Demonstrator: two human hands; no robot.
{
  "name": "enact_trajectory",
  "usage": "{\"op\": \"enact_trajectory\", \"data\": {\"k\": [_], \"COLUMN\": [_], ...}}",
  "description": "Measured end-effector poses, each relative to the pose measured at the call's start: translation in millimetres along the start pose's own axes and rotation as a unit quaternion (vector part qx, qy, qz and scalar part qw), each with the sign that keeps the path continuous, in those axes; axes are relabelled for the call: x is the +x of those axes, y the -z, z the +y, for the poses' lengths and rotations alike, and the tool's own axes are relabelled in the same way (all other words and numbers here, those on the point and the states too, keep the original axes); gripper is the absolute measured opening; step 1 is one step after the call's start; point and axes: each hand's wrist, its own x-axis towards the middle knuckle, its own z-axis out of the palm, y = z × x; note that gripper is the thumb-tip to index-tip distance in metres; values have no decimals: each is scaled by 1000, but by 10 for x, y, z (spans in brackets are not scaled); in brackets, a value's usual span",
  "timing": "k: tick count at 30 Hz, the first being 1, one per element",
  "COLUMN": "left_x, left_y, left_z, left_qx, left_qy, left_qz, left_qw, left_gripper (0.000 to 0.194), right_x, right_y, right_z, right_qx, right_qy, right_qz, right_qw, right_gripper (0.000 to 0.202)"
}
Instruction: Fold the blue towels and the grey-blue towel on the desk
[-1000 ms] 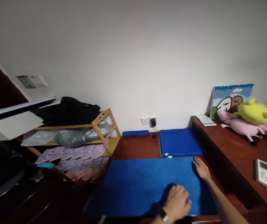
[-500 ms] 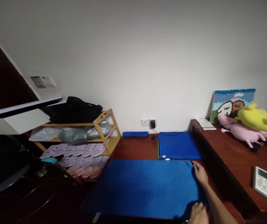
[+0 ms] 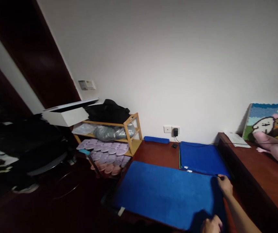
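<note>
A blue towel (image 3: 168, 194) lies spread flat on the reddish-brown wooden table, with a white tag at its near left corner. My right hand (image 3: 225, 185) pinches its far right corner between thumb and fingers. At the near right, low in the picture, my left hand (image 3: 212, 224) is closed on the towel's edge and partly cut off by the frame. Just behind the spread towel rests a folded blue towel (image 3: 202, 158) with white tags. A rolled blue cloth (image 3: 156, 139) lies against the wall.
A black adapter (image 3: 175, 132) is plugged into the wall, its cable running right. On the raised surface at right are paper (image 3: 237, 139), a pink plush toy (image 3: 274, 147) and a picture (image 3: 270, 121). Left stands a wooden rack (image 3: 135, 147) with slippers; a seated person's dark clothing shows beyond.
The view has swung left, so everything sits further right. My left hand's fingers, earlier laid on the towel, are now curled closed. My right hand stays at the far right corner.
</note>
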Motion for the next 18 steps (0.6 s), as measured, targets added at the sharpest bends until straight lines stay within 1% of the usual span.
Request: {"op": "enact_trajectory", "data": {"k": [2, 5, 7, 10, 12, 15, 17, 18], "left_x": [-73, -241, -420, -784, -1064, -1473, -1700, -1793], "left_y": [189, 547, 854, 1416, 1831, 2453, 2836, 3011], "left_z": [-36, -78, -115, -208, -290, -446, -600, -701], "left_qx": [-36, -92, -128, -156, -147, -121, -112, -108], "left_qy": [8, 70, 86, 46, 12, -19, -14, 11], "left_qz": [37, 67, 96, 151, 181, 212, 235, 255], "left_qw": [999, 991, 983, 975, 972, 969, 965, 961], "left_gripper": [25, 18, 13, 9, 7, 8, 6, 3], "right_x": [-54, -212, -351, -590, -778, -1120, -1380, -1514], "right_y": [23, -19, -97, -296, -496, -905, -1243, -1428], "right_z": [-161, -496, -786, -1321, -1731, -2374, -2781, -2967], "right_qx": [21, 53, 71, 89, 97, 93, 77, 65], "right_qy": [45, 129, 187, 268, 322, 398, 443, 463], "right_qz": [-20, -72, -115, -168, -194, -219, -233, -241], "right_qw": [999, 988, 973, 944, 922, 886, 862, 850], "right_gripper": [35, 38, 43, 47, 47, 43, 40, 39]}}
